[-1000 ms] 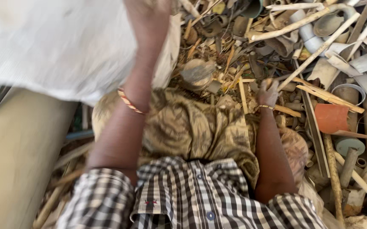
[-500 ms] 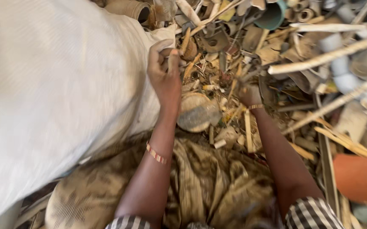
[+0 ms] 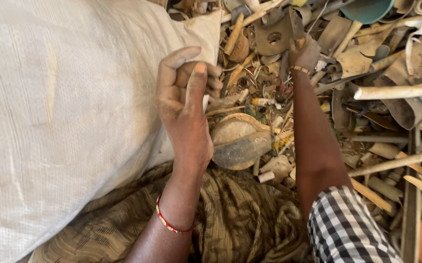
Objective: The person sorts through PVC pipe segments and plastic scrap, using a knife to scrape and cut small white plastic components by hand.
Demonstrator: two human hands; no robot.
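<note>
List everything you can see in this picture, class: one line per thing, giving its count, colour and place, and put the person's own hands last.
Sack: one, white woven, fills the left side.
Scrap pile: many broken pipes and strips, dusty tan and grey, right half.
Round lid: one, dirty brown, centre, between the arms.
Flat plate with hole: one, brown, top centre, by the right hand.
Teal bowl: one, top edge.
Patterned cloth: one, olive-brown, bottom centre.
Left hand: curled loosely beside the sack, red bead bracelet on wrist.
Right hand: reaching into the scrap, grip unclear.

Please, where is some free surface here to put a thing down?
The broad top of the white sack, beside the left hand, is bare. Around the right hand the scrap pile is crowded, without a gap.
</note>
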